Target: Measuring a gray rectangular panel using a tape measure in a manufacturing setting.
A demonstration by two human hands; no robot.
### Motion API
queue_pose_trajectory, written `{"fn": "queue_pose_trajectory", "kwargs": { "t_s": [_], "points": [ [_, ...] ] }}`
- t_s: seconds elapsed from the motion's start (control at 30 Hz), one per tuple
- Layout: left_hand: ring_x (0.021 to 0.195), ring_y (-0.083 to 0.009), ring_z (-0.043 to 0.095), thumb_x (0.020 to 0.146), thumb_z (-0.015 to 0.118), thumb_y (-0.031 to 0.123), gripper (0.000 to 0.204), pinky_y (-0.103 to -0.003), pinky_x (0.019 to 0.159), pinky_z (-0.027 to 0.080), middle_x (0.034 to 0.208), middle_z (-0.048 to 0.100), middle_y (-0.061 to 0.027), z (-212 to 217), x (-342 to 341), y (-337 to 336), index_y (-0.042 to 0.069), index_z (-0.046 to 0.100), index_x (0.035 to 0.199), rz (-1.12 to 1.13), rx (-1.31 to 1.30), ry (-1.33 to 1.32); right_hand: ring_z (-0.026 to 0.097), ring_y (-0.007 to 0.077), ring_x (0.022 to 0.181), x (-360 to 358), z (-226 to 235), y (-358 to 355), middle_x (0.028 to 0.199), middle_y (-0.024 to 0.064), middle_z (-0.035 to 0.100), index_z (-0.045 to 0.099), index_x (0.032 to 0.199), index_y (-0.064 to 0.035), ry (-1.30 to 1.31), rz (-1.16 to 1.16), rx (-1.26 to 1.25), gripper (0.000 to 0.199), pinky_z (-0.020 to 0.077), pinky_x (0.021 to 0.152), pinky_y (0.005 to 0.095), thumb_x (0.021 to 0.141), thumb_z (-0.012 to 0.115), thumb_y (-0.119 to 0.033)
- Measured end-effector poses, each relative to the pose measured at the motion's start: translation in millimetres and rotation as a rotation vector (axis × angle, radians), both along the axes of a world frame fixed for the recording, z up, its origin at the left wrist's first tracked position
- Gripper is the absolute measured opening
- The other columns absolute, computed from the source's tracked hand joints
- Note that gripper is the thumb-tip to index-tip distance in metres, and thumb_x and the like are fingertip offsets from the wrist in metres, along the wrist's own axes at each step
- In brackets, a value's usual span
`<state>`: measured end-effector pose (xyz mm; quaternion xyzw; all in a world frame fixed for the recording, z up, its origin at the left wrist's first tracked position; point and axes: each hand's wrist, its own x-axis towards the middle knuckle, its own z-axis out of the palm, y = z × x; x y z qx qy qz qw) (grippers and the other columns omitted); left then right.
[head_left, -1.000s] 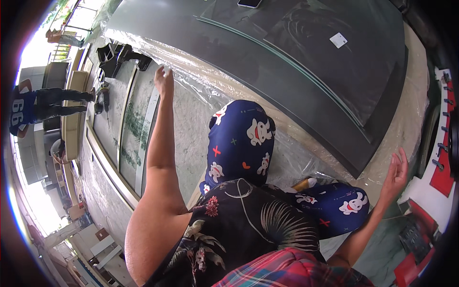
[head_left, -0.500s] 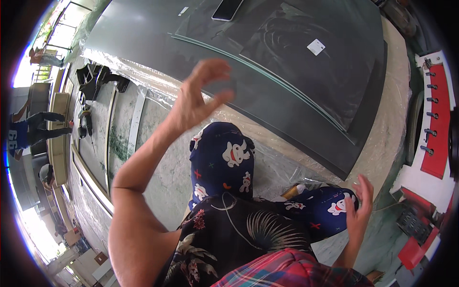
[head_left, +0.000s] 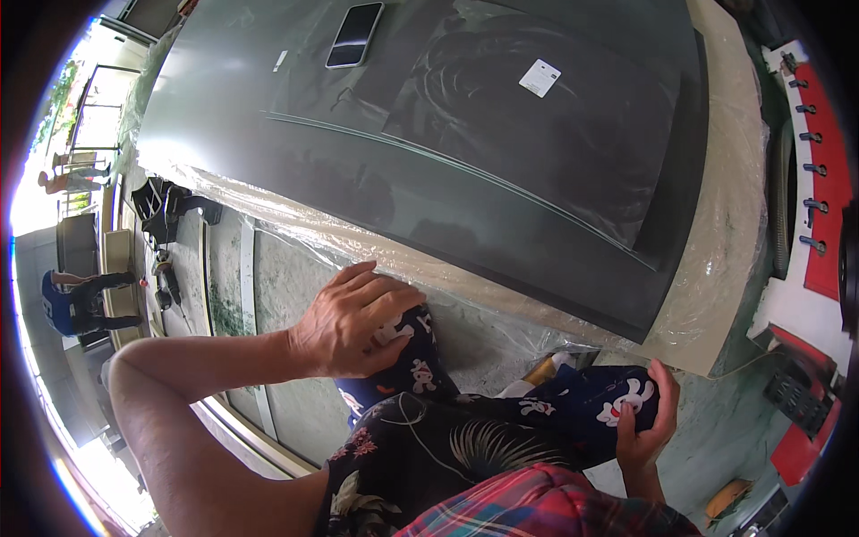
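Observation:
My left hand point(head_left: 344, 324) lies palm down over my left knee, its fingers loosely bent and apart, with nothing held. On my right knee rests my right hand point(head_left: 650, 428), thumb spread from the fingers and no object in it. Both knees are covered by dark blue trousers point(head_left: 573, 398) with white cartoon figures. Ahead of me is a large dark grey sheet point(head_left: 349, 192). Thin glass panes with greenish edges point(head_left: 465, 166) lie on it. On top sit a smartphone point(head_left: 355, 36) and a small white label point(head_left: 540, 79).
Clear plastic film point(head_left: 277, 210) and tan board point(head_left: 725, 179) stick out under the sheet. A red and white machine point(head_left: 819, 197) with a row of black levers stands at right. A cordless drill point(head_left: 165, 277) lies on the floor at left. Farther left, a person in blue point(head_left: 63, 304) stands.
My left hand has come down from the air above the sheet's edge onto my left knee. My right hand has settled against my right knee. The view has shifted.

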<state>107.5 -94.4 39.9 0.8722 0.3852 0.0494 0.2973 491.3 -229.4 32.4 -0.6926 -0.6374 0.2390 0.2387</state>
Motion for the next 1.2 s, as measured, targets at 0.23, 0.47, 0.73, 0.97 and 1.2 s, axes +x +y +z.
{"fn": "queue_pose_trajectory", "kwargs": {
  "t_s": [0.23,0.47,0.73,0.97,1.2],
  "points": [
    [0.091,-0.0224,0.061,0.071,0.064,0.011,0.036,-0.043,0.091,0.046,0.097,0.063,-0.0058,12,13,12,0.008,0.058,0.107,-0.113,-0.111,-0.233,0.054,0.0380,0.101,15,21,17,0.113,0.0206,0.057,0.051,0.118,0.0050,0.092,0.200,-0.162,0.052,0.0421,0.089,0.0439,0.071,0.062,-0.015],
    [0.083,-0.0221,0.061,0.069,0.059,0.009,0.033,-0.040,0.085,0.047,0.086,0.062,-0.0042,38,13,-9,0.009,0.063,0.102,-0.130,-0.237,-0.332,0.056,0.0365,0.101,9,46,18,0.113,0.0194,0.058,0.053,0.117,0.0031,0.292,0.249,-0.318,0.049,0.0431,0.090,0.0431,0.070,0.059,-0.011],
    [0.082,-0.0247,0.060,0.072,0.058,0.013,0.031,-0.041,0.081,0.047,0.085,0.063,-0.0054,55,15,-51,0.010,0.062,0.102,-0.083,-0.399,-0.359,0.058,0.0370,0.097,-4,73,-1,0.107,0.0201,0.059,0.052,0.118,0.0017,0.424,0.257,-0.430,0.044,0.0453,0.086,0.0414,0.076,0.059,-0.011],
    [0.073,-0.0280,0.060,0.075,0.056,0.016,0.022,-0.040,0.073,0.048,0.076,0.061,-0.0087,76,26,-92,0.010,0.060,0.096,0.019,-0.507,-0.186,0.059,0.0312,0.100,-24,101,-35,0.105,0.0171,0.061,0.057,0.114,-0.0010,0.364,0.101,-0.605,0.038,0.0454,0.088,0.0360,0.077,0.060,-0.009],
    [0.091,-0.0319,0.060,0.076,0.055,0.022,0.036,-0.047,0.082,0.045,0.088,0.062,-0.0147,104,59,-140,0.009,0.058,0.109,0.330,-0.506,0.136,0.052,0.0373,0.109,-41,101,-93,0.117,0.0224,0.055,0.055,0.119,-0.0040,0.021,0.011,-0.831,0.048,0.0412,0.095,0.0430,0.077,0.062,-0.026]
  ]
}}
